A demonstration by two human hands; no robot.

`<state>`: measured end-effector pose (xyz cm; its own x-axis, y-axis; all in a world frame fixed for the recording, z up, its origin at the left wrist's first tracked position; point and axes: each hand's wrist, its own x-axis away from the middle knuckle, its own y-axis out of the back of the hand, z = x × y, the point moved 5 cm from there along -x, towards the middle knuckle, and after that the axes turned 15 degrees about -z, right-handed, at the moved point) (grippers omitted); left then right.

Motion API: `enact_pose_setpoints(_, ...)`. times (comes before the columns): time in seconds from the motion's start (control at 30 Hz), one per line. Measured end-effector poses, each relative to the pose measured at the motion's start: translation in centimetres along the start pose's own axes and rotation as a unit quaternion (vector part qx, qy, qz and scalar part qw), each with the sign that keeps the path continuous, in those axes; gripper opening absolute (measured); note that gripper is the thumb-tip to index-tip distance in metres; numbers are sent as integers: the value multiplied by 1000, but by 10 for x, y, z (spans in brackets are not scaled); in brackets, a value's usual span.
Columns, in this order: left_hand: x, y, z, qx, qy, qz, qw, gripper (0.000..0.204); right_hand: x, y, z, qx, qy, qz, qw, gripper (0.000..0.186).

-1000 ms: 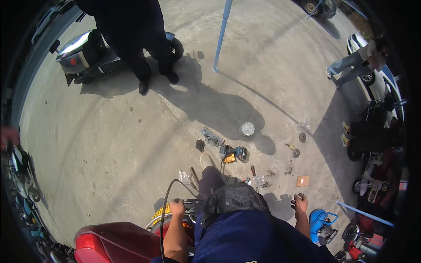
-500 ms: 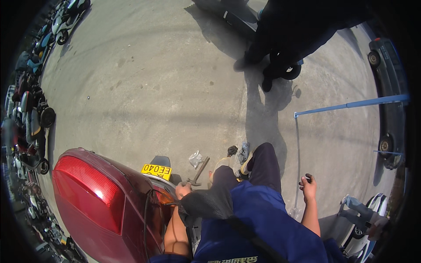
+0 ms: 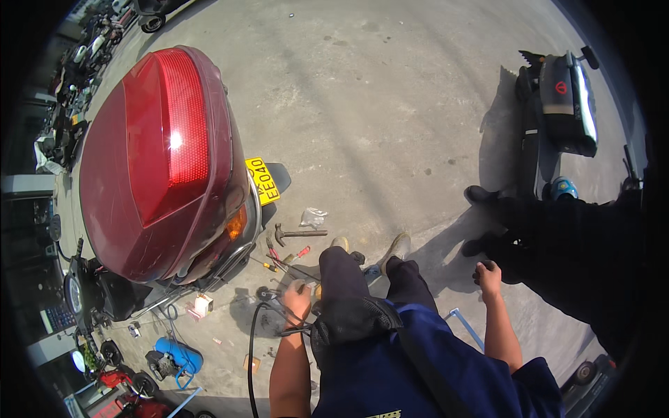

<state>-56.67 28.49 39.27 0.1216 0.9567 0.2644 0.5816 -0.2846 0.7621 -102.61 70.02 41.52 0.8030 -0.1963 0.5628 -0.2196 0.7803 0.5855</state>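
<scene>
My left hand (image 3: 296, 298) hangs low beside my left knee, its fingers curled and partly hidden; I cannot make out what they hold, if anything. A black cable (image 3: 252, 355) loops past that wrist. My right hand (image 3: 488, 274) is raised out to the right, away from the tools. Its fingers are curled in and their tips look dark; any small thing inside is hidden. Just beyond my left hand, a hammer (image 3: 303, 233), a red-handled screwdriver (image 3: 298, 253) and red-handled pliers (image 3: 272, 249) lie on the ground. A clear plastic bag (image 3: 313, 217) lies near the hammer.
A scooter's dark red top box (image 3: 150, 174) and yellow plate (image 3: 263, 181) fill the left. A blue compressor (image 3: 180, 354) and small boxes (image 3: 202, 305) stand below it. At the right are a person in dark clothes (image 3: 557, 244) and another scooter (image 3: 564, 104).
My view has swung left, so the tools and compressor show more fully. My left hand appears apart from the hammer now. My right hand's fingers are curled in more.
</scene>
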Motion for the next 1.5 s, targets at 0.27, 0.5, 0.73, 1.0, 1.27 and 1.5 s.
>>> enact_pose_setpoints(0.27, 88, 16, 100, 352, 323, -144, 867, 30, 31, -161, 194, 89, 253, 135, 954, 30)
enact_pose_setpoints(0.5, 106, 27, 86, 548, 398, -116, 727, 32, 206, -307, 203, 286, 423, 366, 778, 43)
enact_pose_setpoints(0.73, 99, 21, 79, 599, 399, -55, 692, 30, 333, -413, 154, 415, 472, 483, 610, 43)
enact_pose_setpoints(1.0, 74, -52, 120, 590, 396, -155, 686, 26, 387, -535, 10, 448, 517, 623, 379, 37)
enact_pose_setpoints(1.27, -41, -202, 227, 599, 502, -270, 563, 30, 322, -633, -90, 443, 536, 653, 299, 24)
enact_pose_setpoints(1.5, -124, -255, 374, 261, 423, -346, 796, 35, 241, -723, -144, 536, 487, 675, 142, 42)
